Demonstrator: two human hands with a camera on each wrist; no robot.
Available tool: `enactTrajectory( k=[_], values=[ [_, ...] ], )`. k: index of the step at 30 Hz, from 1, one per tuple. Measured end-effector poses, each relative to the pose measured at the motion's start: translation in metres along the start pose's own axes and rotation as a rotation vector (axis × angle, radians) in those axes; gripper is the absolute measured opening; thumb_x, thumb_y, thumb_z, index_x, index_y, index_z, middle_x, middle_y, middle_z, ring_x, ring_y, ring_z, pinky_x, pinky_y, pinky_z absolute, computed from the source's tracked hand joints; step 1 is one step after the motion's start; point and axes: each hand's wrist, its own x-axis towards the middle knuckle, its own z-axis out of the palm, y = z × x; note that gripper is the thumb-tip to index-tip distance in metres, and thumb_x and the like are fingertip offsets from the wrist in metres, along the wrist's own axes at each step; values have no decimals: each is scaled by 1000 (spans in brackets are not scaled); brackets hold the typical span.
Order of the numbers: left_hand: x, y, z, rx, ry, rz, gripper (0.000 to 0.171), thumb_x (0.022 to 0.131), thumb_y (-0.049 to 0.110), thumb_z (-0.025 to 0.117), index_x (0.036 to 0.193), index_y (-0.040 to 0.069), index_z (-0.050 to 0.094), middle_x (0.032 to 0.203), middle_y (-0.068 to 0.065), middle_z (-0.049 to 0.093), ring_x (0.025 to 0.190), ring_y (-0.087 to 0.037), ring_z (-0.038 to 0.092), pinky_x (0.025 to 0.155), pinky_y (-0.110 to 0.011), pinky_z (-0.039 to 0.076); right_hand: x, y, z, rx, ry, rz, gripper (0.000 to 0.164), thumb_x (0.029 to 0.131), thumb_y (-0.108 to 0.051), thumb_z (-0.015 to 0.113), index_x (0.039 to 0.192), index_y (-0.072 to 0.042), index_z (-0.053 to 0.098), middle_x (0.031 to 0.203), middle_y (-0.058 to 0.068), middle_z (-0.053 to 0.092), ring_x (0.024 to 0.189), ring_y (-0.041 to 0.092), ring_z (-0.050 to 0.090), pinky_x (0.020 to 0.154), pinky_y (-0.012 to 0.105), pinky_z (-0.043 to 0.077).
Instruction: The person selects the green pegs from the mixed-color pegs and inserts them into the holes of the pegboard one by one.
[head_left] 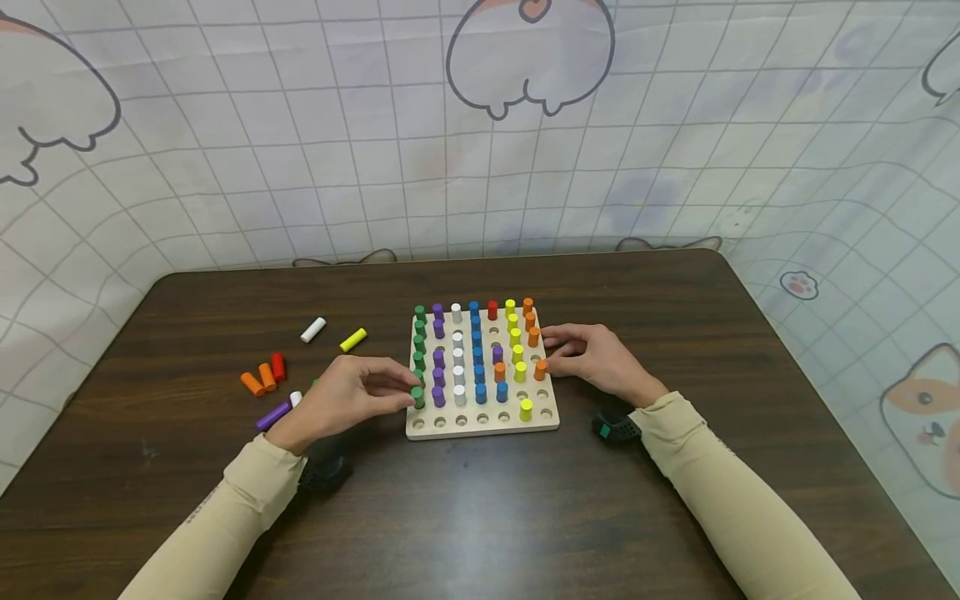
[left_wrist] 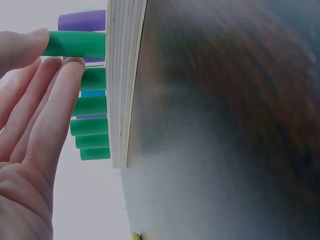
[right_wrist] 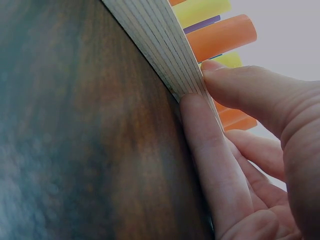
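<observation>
A wooden pegboard (head_left: 492,430) lies on the table, with upright pegs standing in columns of green, purple, white, blue, yellow and orange, and one column of mixed colours. At its near left, my left hand (head_left: 345,396) pinches a green peg (head_left: 417,398) between thumb and fingers. In the left wrist view that green peg (left_wrist: 77,44) meets the board's face, its lower end out of sight. My right hand (head_left: 600,362) grips the board's right edge. The right wrist view has the thumb on the upper face and a finger against the layered side (right_wrist: 160,55), beside an orange peg (right_wrist: 222,39).
Loose pegs lie left of the board: a white peg (head_left: 313,330), a yellow peg (head_left: 353,339), a red peg (head_left: 278,367), two orange ones and a purple peg (head_left: 273,416). My left hand partly covers others. A patterned cloth (head_left: 420,167) hangs behind the dark table (head_left: 480,517).
</observation>
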Motion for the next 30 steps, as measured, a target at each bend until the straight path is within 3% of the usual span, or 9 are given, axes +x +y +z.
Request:
enactTrajectory(
  k=[7,13,30],
  values=[
    [0,0,3,1,-39,31,25,88,21,84,112,15,78,110,-3,79,97,-7,75,90,-27,63,0,0,0,9,-2,7,58,94,-28,76,146,-13,58,136,11,68,110,21,71,93,31,57],
    [3,6,8,144,-58,129,23,88,20,83,111,19,79,107,4,79,91,-3,70,86,-28,64,0,1,0,3,3,4,58,93,-29,77,146,-14,59,136,10,69,109,21,71,92,29,56],
    [2,6,-3,136,-46,58,24,88,18,83,111,15,77,108,0,80,98,-12,76,90,-32,64,1,2,0,8,2,6,58,93,-30,77,146,-14,59,136,11,69,110,21,71,93,29,56]
  ],
)
